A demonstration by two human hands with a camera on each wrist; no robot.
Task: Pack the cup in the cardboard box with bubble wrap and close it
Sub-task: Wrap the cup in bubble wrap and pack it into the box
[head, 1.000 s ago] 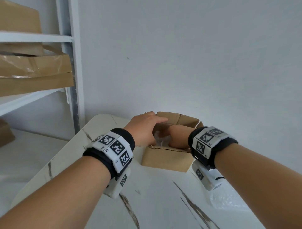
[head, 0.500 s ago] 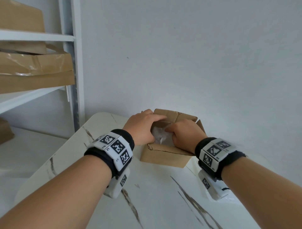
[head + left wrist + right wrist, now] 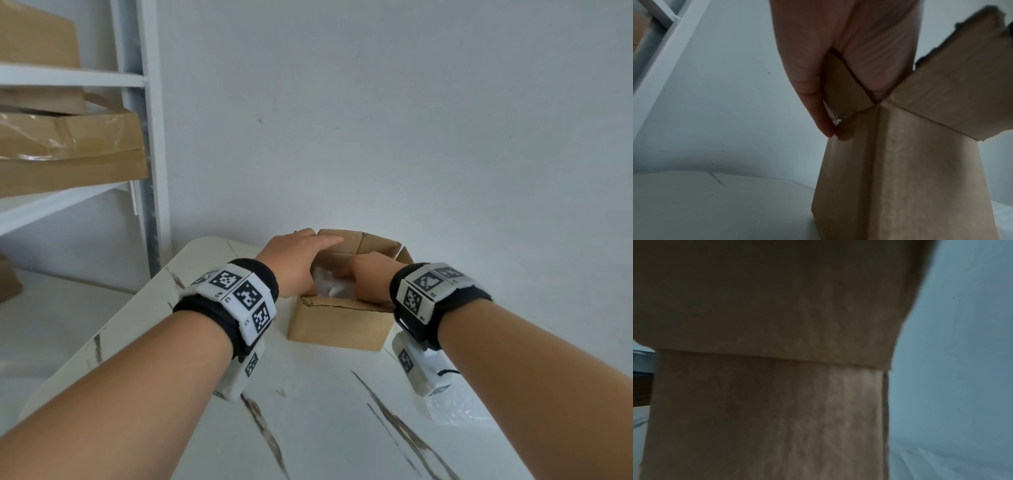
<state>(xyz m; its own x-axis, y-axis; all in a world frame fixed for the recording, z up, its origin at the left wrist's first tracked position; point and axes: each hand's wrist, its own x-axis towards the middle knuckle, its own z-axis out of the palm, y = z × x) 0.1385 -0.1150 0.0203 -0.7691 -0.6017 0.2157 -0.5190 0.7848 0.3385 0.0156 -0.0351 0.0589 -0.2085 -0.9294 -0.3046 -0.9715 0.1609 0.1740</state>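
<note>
Over on the left stands a white metal shelving rack (image 3: 150,137) loaded with flattened brown cardboard cartons (image 3: 68,154), some under shiny clear film, all of it well apart from the work. In front of it runs the white, marble-patterned table (image 3: 308,411) with dark brown veins across its top. Both forearms reach out over it, each wrist wrapped in a black band carrying white blocks printed with black square markers. The left hand (image 3: 291,263) rests on the left side of the small brown cardboard box (image 3: 337,325), its fingers (image 3: 329,241) stretched fairly straight over the top toward the far flap; from the left wrist camera the thumb (image 3: 818,113) runs down the outside of the left flap while the palm lies against that flap's inner face, so the flap sits pinched between them. The box stands upright on the table near its far edge, close to the pale wall, with its flaps up and the top not closed. Inside the opening a crumpled bundle of clear bubble wrap (image 3: 330,286) shows between the two hands; the cup itself I cannot make out. The right hand (image 3: 371,279) reaches into the box from the right, pressed against the wrap, but its fingers are hidden and I cannot tell whether it grips anything. The right wrist camera shows only blurred cardboard. At the table's right edge lies another sheet of clear bubble wrap (image 3: 459,411).
</note>
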